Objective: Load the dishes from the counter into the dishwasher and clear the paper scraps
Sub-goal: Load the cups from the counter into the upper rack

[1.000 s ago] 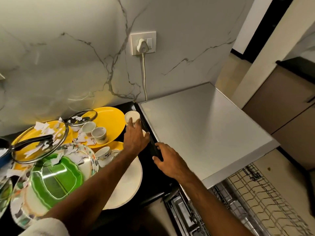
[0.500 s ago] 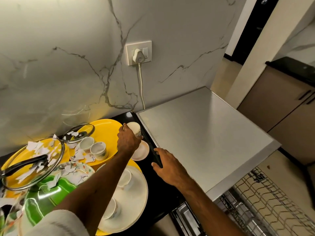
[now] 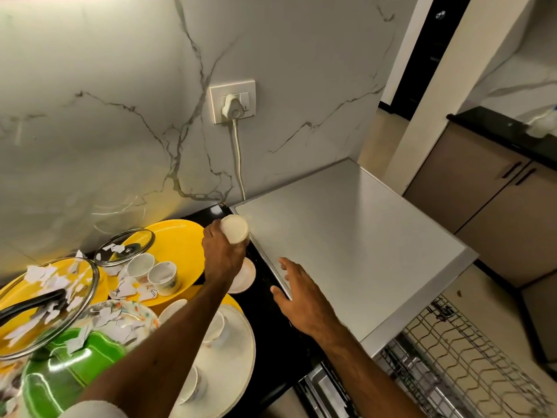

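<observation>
My left hand (image 3: 222, 255) grips a small white cup (image 3: 234, 228) and holds it above the black counter, its rim tilted toward me. Under that hand a white saucer (image 3: 244, 279) lies on the counter. My right hand (image 3: 301, 297) hovers open over the left edge of the grey dishwasher top (image 3: 346, 245). On the yellow plate (image 3: 180, 239) stand two small cups (image 3: 153, 271) among white paper scraps (image 3: 129, 289). A cream plate (image 3: 238, 354) near me carries more cups, partly hidden by my left arm. The pulled-out wire rack (image 3: 464, 366) of the dishwasher shows at lower right.
Two glass lids (image 3: 125, 247) covered in scraps, a green plate (image 3: 69, 366) and a black-handled pan (image 3: 33, 306) crowd the left counter. A plugged socket (image 3: 232, 101) with a white cord sits on the marble wall. Brown cabinets (image 3: 494, 203) stand to the right.
My left hand closed round the cup and lifted it off the saucer, tipping it. My right hand let go of the dishwasher edge and opened. The view pulled back and upward.
</observation>
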The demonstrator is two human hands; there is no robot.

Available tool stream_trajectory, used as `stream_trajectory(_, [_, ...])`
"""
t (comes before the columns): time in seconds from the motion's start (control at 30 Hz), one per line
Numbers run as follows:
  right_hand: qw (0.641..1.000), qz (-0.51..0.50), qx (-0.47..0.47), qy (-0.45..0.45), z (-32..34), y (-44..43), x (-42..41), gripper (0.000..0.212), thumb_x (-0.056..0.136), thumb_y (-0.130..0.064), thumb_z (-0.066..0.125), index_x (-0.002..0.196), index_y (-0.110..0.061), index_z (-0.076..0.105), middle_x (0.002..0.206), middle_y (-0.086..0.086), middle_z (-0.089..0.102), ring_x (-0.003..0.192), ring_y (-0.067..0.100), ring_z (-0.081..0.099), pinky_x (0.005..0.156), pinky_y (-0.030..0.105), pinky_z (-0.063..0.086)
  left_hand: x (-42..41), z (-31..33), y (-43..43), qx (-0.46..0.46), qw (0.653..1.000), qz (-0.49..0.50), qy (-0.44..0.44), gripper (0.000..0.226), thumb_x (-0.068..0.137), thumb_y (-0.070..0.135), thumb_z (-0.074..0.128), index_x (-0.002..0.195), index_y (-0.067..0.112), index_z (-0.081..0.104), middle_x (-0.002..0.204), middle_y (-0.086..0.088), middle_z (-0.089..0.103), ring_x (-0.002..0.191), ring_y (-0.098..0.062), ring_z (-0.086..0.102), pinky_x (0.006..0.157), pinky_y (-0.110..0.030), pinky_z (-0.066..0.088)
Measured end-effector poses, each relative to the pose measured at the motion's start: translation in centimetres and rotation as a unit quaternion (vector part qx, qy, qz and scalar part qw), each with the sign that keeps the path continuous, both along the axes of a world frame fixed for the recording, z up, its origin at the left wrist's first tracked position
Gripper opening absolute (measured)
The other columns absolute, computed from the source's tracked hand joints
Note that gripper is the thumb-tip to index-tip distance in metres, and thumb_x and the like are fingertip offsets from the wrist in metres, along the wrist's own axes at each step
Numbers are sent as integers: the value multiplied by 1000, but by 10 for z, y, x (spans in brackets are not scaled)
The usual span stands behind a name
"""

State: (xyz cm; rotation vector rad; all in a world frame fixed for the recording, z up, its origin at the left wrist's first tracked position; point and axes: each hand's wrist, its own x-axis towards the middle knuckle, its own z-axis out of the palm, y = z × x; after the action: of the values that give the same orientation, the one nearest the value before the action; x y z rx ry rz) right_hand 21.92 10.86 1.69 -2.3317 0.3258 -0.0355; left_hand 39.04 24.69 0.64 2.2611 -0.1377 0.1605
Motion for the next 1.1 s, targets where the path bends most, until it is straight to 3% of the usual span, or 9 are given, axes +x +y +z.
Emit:
stream_trajectory(0.17, [998,-32,-8,-58,7,-5,0,85,98,-51,62,161,-39,6,167,-9,24,149,13,35,115,39,45,-22,22,-21,-21,988,-147,-29,92,73,51,87,145,16,44,139,-3,48,125,-16,47,100,-24,43])
stream_trajectory(0.27, [991,-73,-39,-105,9,-14,-10,101,91,-47,74,162,-33,4,166,-6,24,148,15,35,116,36,41,-51,34,-39,-40,971,-237,-4,89,68,49,91,140,17,49,130,4,49,111,-11,54,79,-7,46])
stream_trajectory(0.37, [982,-108,-53,-145,7,-36,-33,111,84,-38,83,163,-30,7,165,-5,28,147,14,35,115,32,35,-80,37,-57,-37,955,-293,26,87,66,51,92,137,23,50,128,8,50,108,-9,57,78,-15,54])
stream_trajectory(0.5, [982,-133,-37,-125,-2,-67,-73,107,80,-37,87,161,-32,17,156,-4,39,140,15,40,110,36,44,-118,34,-83,14,933,-356,49,90,64,54,90,138,27,47,130,12,46,111,-8,54,86,-23,56])
stream_trajectory(0.67, [978,-170,-34,-120,-9,-103,-125,87,77,-30,82,150,-33,34,139,-8,52,125,12,50,103,43,52,-162,22,-113,-4,912,-399,92,94,60,53,94,137,26,50,130,11,49,108,-7,57,81,-16,55])
stream_trajectory(0.77, [979,-173,-31,-107,-10,-118,-156,89,74,-36,86,147,-35,36,135,-11,53,122,9,49,101,38,52,-189,19,-126,-33,898,-414,145,91,61,45,97,137,25,52,129,9,50,108,-7,60,81,-19,59])
stream_trajectory(0.87, [980,-165,-9,-109,-14,-133,-191,91,74,-42,88,147,-38,33,134,-15,47,122,5,45,99,31,51,-218,21,-138,-73,893,-395,204,69,69,45,93,129,30,63,125,11,64,106,-7,67,89,-29,60])
stream_trajectory(0.97, [980,-160,5,-119,-20,-148,-224,94,70,-46,91,144,-37,34,131,-18,39,119,1,46,93,26,54,-242,22,-147,-157,866,-366,302,38,84,39,83,119,30,72,116,11,74,107,-8,70,92,-37,60])
stream_trajectory(1.1, [983,-144,-32,-111,-35,-163,-254,99,60,-52,91,142,-32,39,128,-13,40,119,9,43,92,34,53,-274,7,-158,-160,860,-345,340,34,87,30,81,119,24,74,112,8,76,106,-11,71,89,-39,62])
